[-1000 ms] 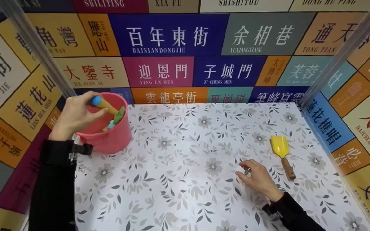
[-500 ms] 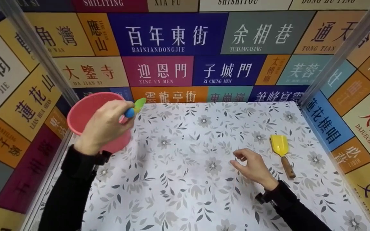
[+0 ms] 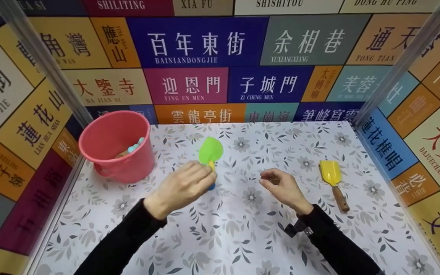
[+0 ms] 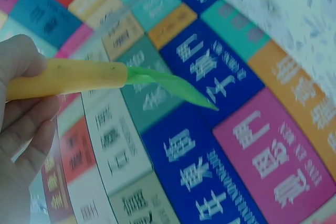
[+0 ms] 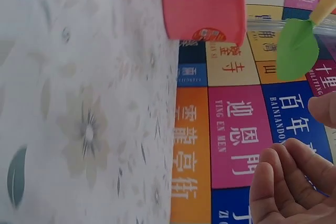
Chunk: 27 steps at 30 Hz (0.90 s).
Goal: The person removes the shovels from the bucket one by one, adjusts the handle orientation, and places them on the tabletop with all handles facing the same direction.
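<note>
My left hand [image 3: 183,187] grips a toy shovel by its yellow handle [image 4: 79,80], above the middle of the table. The toy shovel's green blade [image 3: 210,150] points away from me, and its blue handle end shows below the fingers. In the right wrist view, the green blade [image 5: 297,51] hangs near my right hand [image 5: 294,184]. That right hand [image 3: 284,189] holds nothing; its fingers are loosely curved over the cloth. To its right lies a yellow scoop [image 3: 330,172] with a brown handle [image 3: 340,199].
A pink bucket [image 3: 117,168] stands at the back left with light blue and tan things [image 3: 133,147] inside. A floral cloth [image 3: 239,236] covers the table. Walls printed with signs [image 3: 197,42] close off the back and both sides.
My left hand has lifted the toy shovel out of the bucket and carried it right to mid-table. My right hand has shifted left. Bucket and scoop stay put.
</note>
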Tool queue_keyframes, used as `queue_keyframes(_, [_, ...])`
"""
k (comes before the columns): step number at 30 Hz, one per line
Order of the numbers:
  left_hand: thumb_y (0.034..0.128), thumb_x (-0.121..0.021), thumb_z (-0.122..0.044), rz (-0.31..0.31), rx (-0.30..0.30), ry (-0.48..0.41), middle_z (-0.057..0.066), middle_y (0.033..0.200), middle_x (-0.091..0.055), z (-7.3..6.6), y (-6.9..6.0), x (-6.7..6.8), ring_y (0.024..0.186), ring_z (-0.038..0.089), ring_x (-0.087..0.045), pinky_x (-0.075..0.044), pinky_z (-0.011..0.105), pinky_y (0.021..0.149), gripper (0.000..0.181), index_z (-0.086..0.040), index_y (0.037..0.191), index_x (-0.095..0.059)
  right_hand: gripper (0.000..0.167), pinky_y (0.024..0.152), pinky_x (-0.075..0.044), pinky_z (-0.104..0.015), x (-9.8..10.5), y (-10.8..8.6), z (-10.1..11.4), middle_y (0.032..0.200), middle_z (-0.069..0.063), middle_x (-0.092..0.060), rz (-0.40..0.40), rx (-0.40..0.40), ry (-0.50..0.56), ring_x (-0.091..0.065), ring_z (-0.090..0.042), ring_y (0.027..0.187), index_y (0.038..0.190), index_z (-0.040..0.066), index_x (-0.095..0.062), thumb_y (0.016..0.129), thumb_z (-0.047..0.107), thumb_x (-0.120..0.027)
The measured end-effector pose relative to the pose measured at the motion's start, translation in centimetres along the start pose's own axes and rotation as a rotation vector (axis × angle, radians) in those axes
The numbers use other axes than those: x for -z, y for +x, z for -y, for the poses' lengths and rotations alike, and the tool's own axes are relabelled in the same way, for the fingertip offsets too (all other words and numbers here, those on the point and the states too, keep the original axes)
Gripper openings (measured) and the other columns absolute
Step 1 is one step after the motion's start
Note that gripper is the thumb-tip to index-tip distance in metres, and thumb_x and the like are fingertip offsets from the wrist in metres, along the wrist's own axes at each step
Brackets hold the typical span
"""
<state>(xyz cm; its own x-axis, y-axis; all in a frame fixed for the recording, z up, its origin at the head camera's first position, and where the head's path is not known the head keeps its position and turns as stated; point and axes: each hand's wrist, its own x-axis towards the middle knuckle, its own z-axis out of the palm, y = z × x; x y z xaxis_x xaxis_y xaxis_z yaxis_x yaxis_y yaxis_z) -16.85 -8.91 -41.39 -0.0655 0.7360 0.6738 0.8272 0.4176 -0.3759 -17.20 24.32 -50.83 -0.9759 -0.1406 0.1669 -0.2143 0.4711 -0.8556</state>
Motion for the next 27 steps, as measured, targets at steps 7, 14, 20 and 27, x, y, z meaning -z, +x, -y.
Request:
queue_keyframes(7, [0.1045,-0.047,0.000,0.041,-0.136,0.123,0.004,0.099,-0.071,-3.3,-0.1,-2.7,0.089,0.016,-0.067,-0.057,0.026,0.087,0.023,-0.007,0.104,-0.069,0.021,0.086,-0.056,-0.024,-1.8,1.4,0.5,0.112,-0.020,-0.072,0.011,-0.166,0.194,-0.070,-0.021,0.097,0.121,-0.006,-0.070,0.103,0.006,-0.066])
queue_keyframes(14, [0.1066,-0.047,-0.006,0.094,-0.236,0.153,0.001,0.102,-0.072,-6.1,0.2,-4.5,0.093,0.014,-0.069,-0.057,0.026,0.091,0.023,-0.011,0.106,-0.070,0.025,0.079,-0.059,-0.024,-4.0,2.6,0.7,0.100,-0.011,-0.071,-0.020,-0.292,0.461,-0.067,-0.013,0.087,0.122,-0.017,-0.063,0.105,0.001,-0.061])
queue_keyframes(20, [0.1064,-0.054,-0.017,0.171,-0.289,0.153,-0.002,0.105,-0.072,-7.6,0.3,-5.3,0.096,0.012,-0.066,-0.055,0.024,0.091,0.017,-0.016,0.110,-0.070,0.029,0.077,-0.059,-0.024,-4.9,2.8,0.6,0.102,-0.010,-0.069,-0.009,-0.384,0.555,-0.069,-0.014,0.086,0.126,-0.017,-0.059,0.106,0.004,-0.058])
queue_keyframes(27, [0.1057,-0.055,-0.018,0.161,-0.316,0.164,-0.004,0.105,-0.072,-8.1,0.1,-5.9,0.095,0.010,-0.065,-0.054,0.023,0.089,0.016,-0.018,0.109,-0.071,0.028,0.073,-0.058,-0.023,-5.0,2.8,0.0,0.100,-0.009,-0.069,-0.002,-0.456,0.596,-0.069,-0.013,0.084,0.125,-0.016,-0.061,0.102,0.000,-0.059])
